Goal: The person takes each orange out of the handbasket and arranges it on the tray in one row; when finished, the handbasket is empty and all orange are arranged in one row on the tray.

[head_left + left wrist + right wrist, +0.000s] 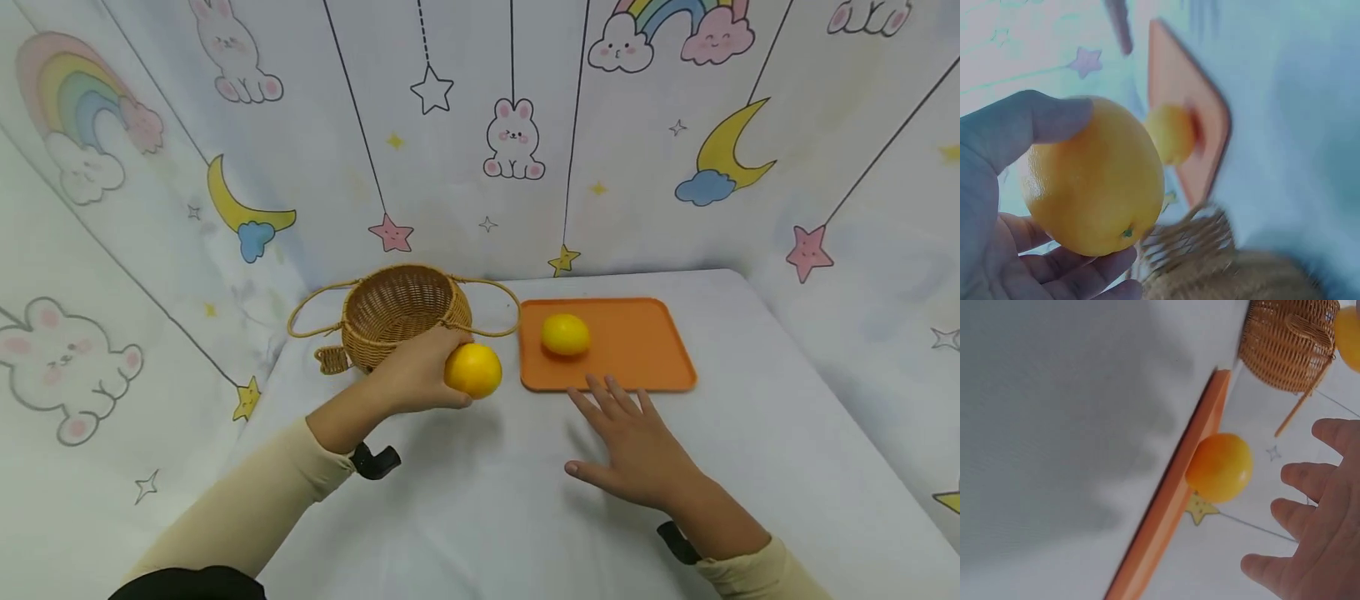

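Note:
My left hand grips an orange in the air, just in front of the wicker basket. In the left wrist view the thumb lies over the orange, with the fingers curled beneath it and a small green stem end showing. A smooth yellow fruit, somewhat oval, rests on the left part of an orange tray. My right hand is near the tray's front edge, fingers spread and holding nothing. The right wrist view shows the fingers apart from the yellow fruit.
The basket has two looped handles, the right one reaching to the tray's left edge. A small woven piece sticks out at its front left. White cloth covers the table, and a patterned curtain hangs behind.

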A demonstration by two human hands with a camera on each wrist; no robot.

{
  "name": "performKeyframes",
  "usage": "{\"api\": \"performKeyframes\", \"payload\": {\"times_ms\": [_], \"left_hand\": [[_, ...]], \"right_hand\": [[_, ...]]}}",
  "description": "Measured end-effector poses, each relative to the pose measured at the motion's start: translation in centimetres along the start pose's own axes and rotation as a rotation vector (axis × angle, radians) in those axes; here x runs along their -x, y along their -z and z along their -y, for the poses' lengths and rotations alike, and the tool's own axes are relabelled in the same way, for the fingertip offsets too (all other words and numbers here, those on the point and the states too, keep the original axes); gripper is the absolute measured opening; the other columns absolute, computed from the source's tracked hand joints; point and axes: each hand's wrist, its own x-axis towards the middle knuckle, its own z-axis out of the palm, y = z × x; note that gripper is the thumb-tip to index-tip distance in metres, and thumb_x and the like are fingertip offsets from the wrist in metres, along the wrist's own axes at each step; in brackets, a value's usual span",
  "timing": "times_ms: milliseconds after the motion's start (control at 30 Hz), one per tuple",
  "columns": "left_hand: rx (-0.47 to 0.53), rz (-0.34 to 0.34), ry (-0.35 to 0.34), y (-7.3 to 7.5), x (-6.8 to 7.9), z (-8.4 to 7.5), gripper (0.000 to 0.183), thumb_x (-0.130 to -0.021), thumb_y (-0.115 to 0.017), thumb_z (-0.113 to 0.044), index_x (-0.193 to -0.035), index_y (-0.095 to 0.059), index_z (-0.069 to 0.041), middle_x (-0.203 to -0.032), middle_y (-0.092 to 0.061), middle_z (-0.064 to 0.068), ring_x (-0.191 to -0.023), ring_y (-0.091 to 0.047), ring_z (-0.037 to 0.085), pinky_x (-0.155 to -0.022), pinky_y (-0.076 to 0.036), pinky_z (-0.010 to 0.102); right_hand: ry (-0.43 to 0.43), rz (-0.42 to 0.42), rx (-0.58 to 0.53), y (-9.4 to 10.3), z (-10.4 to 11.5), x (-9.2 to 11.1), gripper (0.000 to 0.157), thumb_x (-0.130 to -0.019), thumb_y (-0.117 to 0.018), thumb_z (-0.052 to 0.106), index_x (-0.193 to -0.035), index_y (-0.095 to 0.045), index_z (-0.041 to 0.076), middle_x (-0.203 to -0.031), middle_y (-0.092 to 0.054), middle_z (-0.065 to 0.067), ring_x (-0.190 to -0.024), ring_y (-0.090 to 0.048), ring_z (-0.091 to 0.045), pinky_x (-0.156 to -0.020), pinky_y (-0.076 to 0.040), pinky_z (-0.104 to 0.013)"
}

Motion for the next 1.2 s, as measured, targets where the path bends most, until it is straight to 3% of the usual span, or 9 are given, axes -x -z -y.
{"api": "performKeyframes", "payload": {"times_ms": [300, 533, 700, 833, 1000, 1200], "left_hand": [[-0.032, 0.049, -0.039, -3.9, -1.4, -0.9, 0.081, -0.076, -0.095, -0.035, -0.143, -0.060, -0.008, -0.135, -0.064, 0.005, -0.115, -0.062, 0.020, -0.100, -0.053, 0.041], [-0.066, 0.054, -0.059, -4.6, -2.5, -1.8, 0.081, -0.075, -0.094, -0.038, -0.143, -0.060, -0.011, -0.132, -0.064, 0.004, -0.112, -0.062, 0.019, -0.097, -0.053, 0.040], [-0.092, 0.063, -0.081, -4.4, -4.2, -3.3, 0.080, -0.076, -0.093, -0.039, -0.143, -0.060, -0.011, -0.128, -0.065, 0.004, -0.107, -0.062, 0.019, -0.094, -0.055, 0.040], [-0.123, 0.089, -0.091, -3.8, -6.3, -5.0, 0.083, -0.078, -0.091, -0.041, -0.147, -0.058, -0.009, -0.132, -0.064, 0.006, -0.109, -0.061, 0.020, -0.095, -0.055, 0.041], [-0.158, 0.099, -0.088, -3.4, -10.0, -7.2, 0.078, -0.080, -0.088, -0.042, -0.145, -0.058, -0.012, -0.127, -0.064, 0.005, -0.104, -0.061, 0.020, -0.089, -0.054, 0.040], [-0.188, 0.102, -0.092, -4.7, -15.5, -10.4, 0.074, -0.080, -0.088, -0.044, -0.140, -0.058, -0.015, -0.122, -0.063, 0.001, -0.102, -0.060, 0.019, -0.089, -0.053, 0.039]], "right_hand": [[-0.045, 0.001, -0.027, -0.3, -0.9, 1.6, 0.100, -0.093, -0.068, 0.072, -0.171, -0.029, 0.023, -0.177, -0.019, -0.014, -0.162, -0.015, -0.042, -0.122, -0.015, -0.076], [-0.058, -0.010, -0.024, -0.2, -1.7, 2.7, 0.099, -0.093, -0.068, 0.071, -0.171, -0.031, 0.023, -0.177, -0.020, -0.014, -0.162, -0.017, -0.043, -0.121, -0.016, -0.076], [-0.080, -0.007, -0.013, -0.3, -2.5, 3.5, 0.099, -0.093, -0.068, 0.072, -0.171, -0.031, 0.024, -0.177, -0.020, -0.015, -0.162, -0.017, -0.043, -0.121, -0.016, -0.076], [-0.084, -0.014, -0.022, -0.3, -3.0, 4.1, 0.099, -0.093, -0.066, 0.074, -0.170, -0.032, 0.024, -0.176, -0.021, -0.016, -0.161, -0.017, -0.044, -0.121, -0.016, -0.076], [-0.084, -0.030, -0.011, -0.3, -4.0, 4.7, 0.099, -0.094, -0.063, 0.076, -0.171, -0.030, 0.024, -0.176, -0.022, -0.017, -0.161, -0.018, -0.044, -0.120, -0.018, -0.077], [-0.127, -0.043, -0.019, 0.0, -5.7, 5.8, 0.097, -0.095, -0.060, 0.077, -0.171, -0.031, 0.023, -0.175, -0.023, -0.019, -0.161, -0.018, -0.046, -0.120, -0.017, -0.078]]}}
